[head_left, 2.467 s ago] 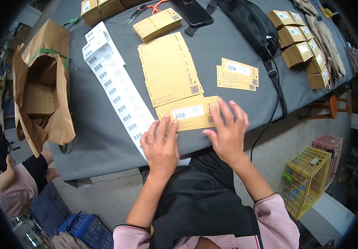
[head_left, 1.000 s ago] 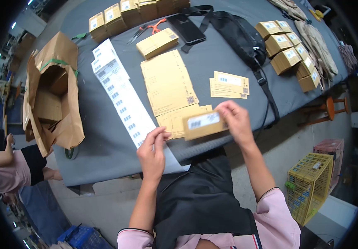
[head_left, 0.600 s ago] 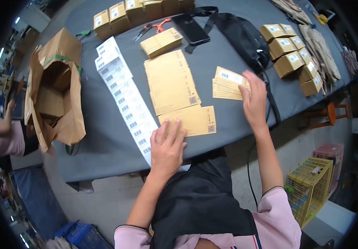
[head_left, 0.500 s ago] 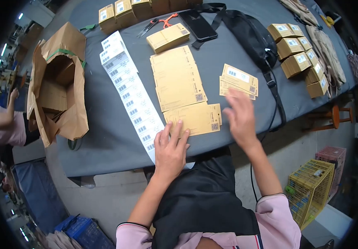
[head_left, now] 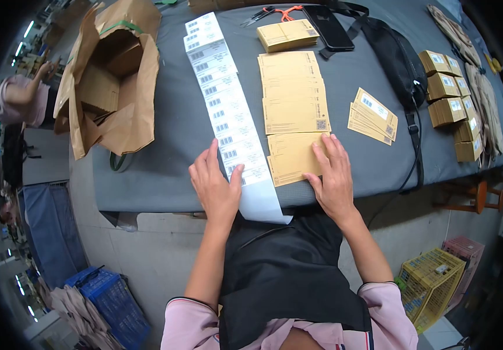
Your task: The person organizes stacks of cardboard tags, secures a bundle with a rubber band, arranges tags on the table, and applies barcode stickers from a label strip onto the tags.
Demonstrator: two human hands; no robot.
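My left hand [head_left: 215, 185] lies with fingers apart on the lower part of a long strip of white barcode labels [head_left: 223, 106], near its left edge. Beneath my right hand [head_left: 332, 178], fingers spread, is the right end of the nearest yellow cards [head_left: 291, 157]. Above those cards is an overlapping column of yellow cards [head_left: 293, 105], with a banded stack [head_left: 286, 35] behind it. To the right, a few fanned cards [head_left: 373, 116] lie on the table, the top one bearing a white label.
An open brown paper bag [head_left: 101, 87] stands at the left. Scissors [head_left: 257, 16], a black phone [head_left: 328, 28] and a black pouch [head_left: 392, 61] lie at the back. Labelled card bundles [head_left: 445, 84] are at the right. Another person [head_left: 23, 99] stands at far left.
My left hand has moved off the cards onto the label strip. My right hand has come from beside the fanned cards to the nearest cards. The view has shifted.
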